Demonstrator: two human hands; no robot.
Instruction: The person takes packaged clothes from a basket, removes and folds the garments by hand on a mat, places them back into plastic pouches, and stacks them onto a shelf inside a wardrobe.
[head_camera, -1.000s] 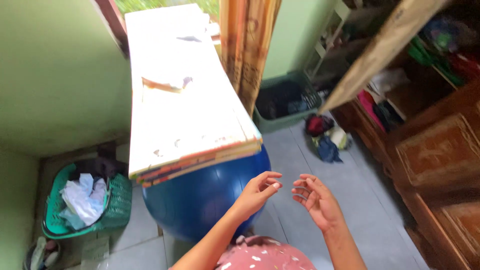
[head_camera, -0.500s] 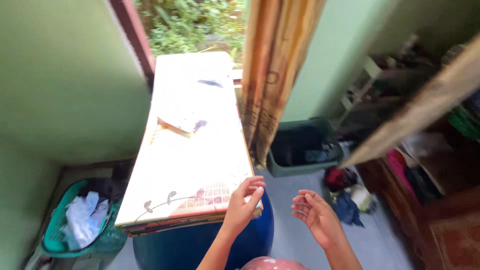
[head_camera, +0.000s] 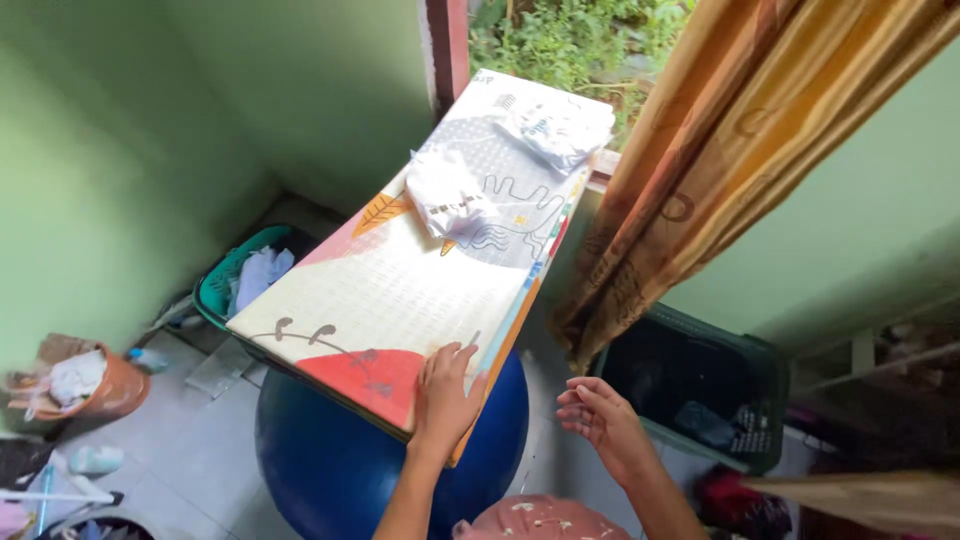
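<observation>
the left hand (head_camera: 443, 392) lies flat and released on the near corner of the patterned folded mat (head_camera: 420, 280), which rests atop the blue ball (head_camera: 330, 470), while the right hand (head_camera: 598, 425) hovers empty beside it, two crumpled cloths (head_camera: 445, 195) not yet touched.

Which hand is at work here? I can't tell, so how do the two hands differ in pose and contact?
The left hand lies palm down on the near corner of the patterned foam mat; the right hand hangs in the air beside it, touching nothing. The left hand's fingers are flat, the right hand's curled, palm up. Both are bare and hold nothing.
</observation>
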